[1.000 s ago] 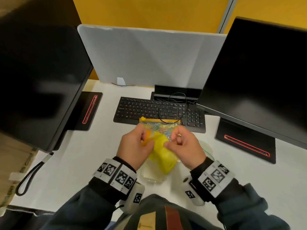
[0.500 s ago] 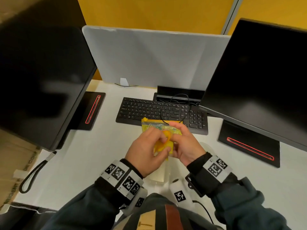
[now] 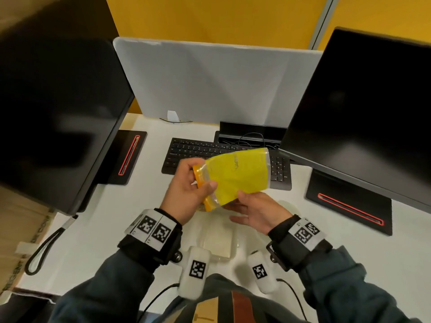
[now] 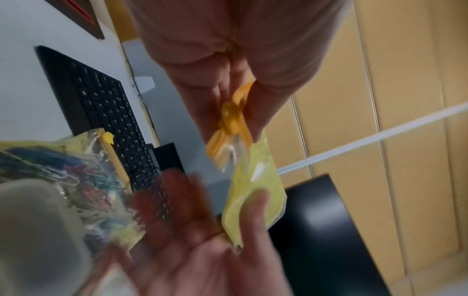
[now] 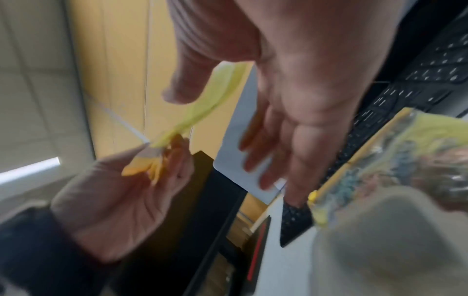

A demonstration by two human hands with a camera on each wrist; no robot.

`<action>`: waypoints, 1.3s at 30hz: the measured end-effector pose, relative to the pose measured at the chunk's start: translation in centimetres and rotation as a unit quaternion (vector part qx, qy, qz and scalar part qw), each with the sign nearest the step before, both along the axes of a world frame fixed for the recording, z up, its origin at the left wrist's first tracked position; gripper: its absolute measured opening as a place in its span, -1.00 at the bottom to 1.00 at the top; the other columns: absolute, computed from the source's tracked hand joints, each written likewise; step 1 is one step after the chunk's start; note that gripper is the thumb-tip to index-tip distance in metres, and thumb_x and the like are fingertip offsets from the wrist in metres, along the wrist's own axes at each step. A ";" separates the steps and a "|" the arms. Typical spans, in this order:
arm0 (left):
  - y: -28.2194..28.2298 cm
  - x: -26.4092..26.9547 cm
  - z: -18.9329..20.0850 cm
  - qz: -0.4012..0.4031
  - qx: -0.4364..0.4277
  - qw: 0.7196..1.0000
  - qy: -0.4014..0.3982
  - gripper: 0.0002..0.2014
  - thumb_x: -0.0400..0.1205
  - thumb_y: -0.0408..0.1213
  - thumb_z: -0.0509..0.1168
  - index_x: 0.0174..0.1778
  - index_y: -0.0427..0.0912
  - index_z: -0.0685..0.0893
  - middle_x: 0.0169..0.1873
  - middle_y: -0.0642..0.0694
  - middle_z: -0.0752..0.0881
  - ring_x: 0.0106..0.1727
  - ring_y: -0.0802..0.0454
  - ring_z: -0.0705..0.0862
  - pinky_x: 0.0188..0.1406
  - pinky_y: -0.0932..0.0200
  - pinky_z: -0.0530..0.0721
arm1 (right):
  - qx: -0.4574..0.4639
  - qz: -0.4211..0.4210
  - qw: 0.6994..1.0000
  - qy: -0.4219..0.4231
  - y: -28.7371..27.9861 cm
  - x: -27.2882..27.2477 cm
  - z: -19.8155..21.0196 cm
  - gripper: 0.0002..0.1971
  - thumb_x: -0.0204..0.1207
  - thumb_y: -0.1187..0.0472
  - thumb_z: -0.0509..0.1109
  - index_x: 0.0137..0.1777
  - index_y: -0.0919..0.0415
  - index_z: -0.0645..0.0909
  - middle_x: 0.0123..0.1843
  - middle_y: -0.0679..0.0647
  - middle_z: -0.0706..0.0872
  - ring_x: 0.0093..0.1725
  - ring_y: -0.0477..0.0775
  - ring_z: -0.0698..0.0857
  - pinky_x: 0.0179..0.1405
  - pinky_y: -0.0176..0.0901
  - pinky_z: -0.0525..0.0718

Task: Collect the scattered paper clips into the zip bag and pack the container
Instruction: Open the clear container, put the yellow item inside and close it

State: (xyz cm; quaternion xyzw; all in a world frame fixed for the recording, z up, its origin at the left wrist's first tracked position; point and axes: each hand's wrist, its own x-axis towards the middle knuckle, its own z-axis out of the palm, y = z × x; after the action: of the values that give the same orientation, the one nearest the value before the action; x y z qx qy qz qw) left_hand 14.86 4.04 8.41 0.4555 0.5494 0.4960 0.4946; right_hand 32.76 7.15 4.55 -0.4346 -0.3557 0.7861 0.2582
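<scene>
White desk (image 3: 88,224) in a cubicle: yellow wall behind, a pale grey divider panel (image 3: 217,82) standing along the desk's far edge. Two dark monitors flank me, the left monitor (image 3: 58,117) and the right monitor (image 3: 363,108), each on a flat black base with a red stripe. A black keyboard (image 3: 191,155) lies centred between the bases, with a thin black cable looped over a black stand just behind it. A looped black strap (image 3: 42,250) lies near the desk's left edge.

My left hand (image 3: 186,194) is curled, fingers and thumb pinching the orange zip end of a flat yellow plastic zip bag (image 3: 240,173); the left wrist view shows that strip bunched between my fingertips. The bag is held up in the air over the keyboard's near edge, tilted, yellow side toward me. My right hand (image 3: 258,210) is open with fingers spread and blurred, thumb resting against the bag's lower edge; it closes around nothing.

A second, clear zip bag holding coloured paper clips (image 4: 83,180) lies on the desk against the keyboard's near edge, seen in both wrist views, its yellow slider tab at one corner. A clear plastic rectangular container (image 3: 217,241) sits on the desk directly below my hands, close to my body, lid off. A round translucent lid (image 3: 286,206) lies just right of my right hand; it is partly hidden.
</scene>
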 end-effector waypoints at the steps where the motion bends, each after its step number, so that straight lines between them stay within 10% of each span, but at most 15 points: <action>1: 0.0 0.3 -0.1 -0.024 -0.016 0.999 0.019 -0.72 0.46 -0.45 0.40 -0.08 -0.02 0.50 -0.23 -0.02 0.64 -0.22 0.07 0.68 -0.33 0.19 0.74 | -0.006 -0.050 0.998 0.029 0.3 -0.3 0.2 -0.28 0.02 -0.05 0.68 0.22 0.14 0.59 -0.02 0.09 0.81 -0.05 0.05 0.78 -0.11 -0.01 0.77; 4: -0.2 0.9 -0.3 -0.078 -0.063 0.994 0.047 -0.87 0.50 -0.42 0.35 -0.28 -0.09 0.61 -0.34 -0.07 0.68 -0.27 0.02 0.68 -0.24 0.19 0.71 | 0.032 -0.125 0.992 -0.004 1.5 -0.7 1.3 -0.59 0.48 0.31 0.36 0.34 0.26 0.51 0.03 0.16 0.80 -0.05 0.13 0.80 -0.09 0.05 0.79; 8: 0.2 0.0 0.2 -0.078 -0.083 0.993 0.021 -0.91 0.57 -0.33 0.28 -0.22 -0.23 0.66 -0.33 -0.16 0.68 -0.26 -0.06 0.65 -0.23 0.12 0.69 | 0.120 -0.023 0.985 -0.124 2.5 0.1 2.6 -0.61 0.48 0.44 0.35 0.32 0.38 0.52 0.29 0.41 0.64 0.17 0.44 0.67 0.12 0.27 0.67; 10: 0.6 -0.3 0.1 -0.092 -0.081 0.991 0.047 -0.92 0.58 -0.36 0.27 -0.18 -0.22 0.67 -0.42 -0.06 0.72 -0.30 -0.03 0.67 -0.28 0.12 0.71 | 0.149 0.037 0.976 -0.154 2.6 0.5 3.3 -0.69 0.49 0.44 0.35 0.24 0.38 0.56 0.18 0.33 0.70 -0.02 0.26 0.73 -0.06 -0.02 0.75; 17: 0.7 0.2 0.3 -0.080 -0.068 0.994 0.000 -0.79 0.63 -0.44 0.15 -0.12 -0.05 0.62 -0.54 -0.07 0.66 -0.52 -0.01 0.62 -0.55 0.21 0.66 | 0.113 0.032 0.992 -0.056 2.9 1.3 3.0 -0.63 0.44 0.27 0.42 0.26 0.16 0.57 0.07 0.11 0.78 0.02 0.23 0.76 -0.10 0.05 0.78; 19: 0.6 0.1 0.3 -0.056 -0.063 0.996 -0.022 -0.70 0.61 -0.49 0.13 -0.24 -0.03 0.65 -0.38 -0.20 0.63 -0.37 -0.12 0.58 -0.40 0.13 0.60 | 0.109 0.033 0.993 -0.015 2.7 1.4 2.7 -0.79 0.41 0.36 0.38 0.00 0.11 0.68 -0.17 0.04 0.80 -0.25 0.07 0.79 -0.34 -0.10 0.81; 22: 0.6 0.1 0.3 -0.072 -0.109 0.989 -0.075 -0.62 0.55 -0.55 0.10 -0.41 -0.11 0.71 -0.24 -0.19 0.71 -0.31 -0.08 0.69 -0.42 0.14 0.71 | 0.087 -0.015 0.996 -0.020 2.7 1.1 1.9 -0.49 0.48 0.61 0.11 -0.51 0.15 0.69 -0.51 0.04 0.64 -0.60 -0.07 0.61 -0.68 -0.35 0.61; 24: 0.6 0.1 0.3 -0.099 -0.167 0.978 -0.072 -0.87 0.40 -0.31 0.28 -0.28 -0.25 0.72 -0.20 -0.23 0.70 -0.39 0.02 0.69 -0.46 0.20 0.71 | 0.074 -0.023 0.996 -0.051 2.4 0.8 1.8 -0.50 0.49 0.59 0.03 -0.47 0.22 0.68 -0.47 0.08 0.59 -0.55 -0.04 0.54 -0.65 -0.30 0.59; 26: 0.2 -0.4 -0.9 -0.112 -0.210 0.971 0.017 -0.52 0.13 -0.04 0.37 -0.13 -0.29 0.75 -0.13 -0.28 0.72 -0.38 0.05 0.64 -0.41 0.23 0.64 | 0.061 -0.024 0.993 -0.098 2.2 0.5 1.3 -0.64 0.53 0.49 0.07 -0.24 0.29 0.69 -0.29 0.10 0.63 -0.42 0.00 0.53 -0.53 -0.26 0.60; 28: -0.8 -0.4 -2.8 -0.162 -0.207 0.948 0.178 -0.63 0.33 -0.05 0.33 -0.04 -0.14 0.77 0.06 -0.27 0.74 -0.25 0.05 0.64 -0.25 0.22 0.58 | 0.052 -0.018 0.984 -0.169 2.2 0.9 0.0 -0.79 0.57 0.35 0.19 -0.05 0.26 0.68 -0.16 0.10 0.67 -0.35 -0.01 0.57 -0.39 -0.23 0.61; 33: -2.7 0.0 -6.9 -0.207 -0.206 0.881 0.373 -0.67 0.58 -0.29 0.18 0.24 0.03 0.63 0.35 -0.09 0.60 0.29 -0.06 0.58 0.31 0.22 0.47 | 0.216 0.055 0.823 -0.522 1.8 4.8 -3.8 -0.89 0.42 0.19 0.45 -0.09 0.13 0.63 -0.05 0.11 0.71 -0.07 0.11 0.64 -0.06 -0.16 0.55; 39: -2.6 0.7 -6.5 -0.153 -0.123 0.912 0.360 -0.77 0.58 -0.30 0.25 0.05 0.03 0.74 0.17 -0.06 0.73 0.22 -0.01 0.65 0.28 0.19 0.54 | 0.183 0.262 0.705 -0.633 -0.7 6.1 -5.2 -0.31 0.19 -0.20 0.55 0.22 0.15 0.43 0.12 0.08 0.54 0.14 0.13 0.57 0.12 -0.03 0.56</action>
State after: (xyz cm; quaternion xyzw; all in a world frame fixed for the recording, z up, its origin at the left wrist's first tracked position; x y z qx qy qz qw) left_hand 15.61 1.42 1.95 0.6169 0.6707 0.1451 0.3854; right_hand 38.81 6.45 -0.68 -0.6641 -0.6717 0.2813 -0.1695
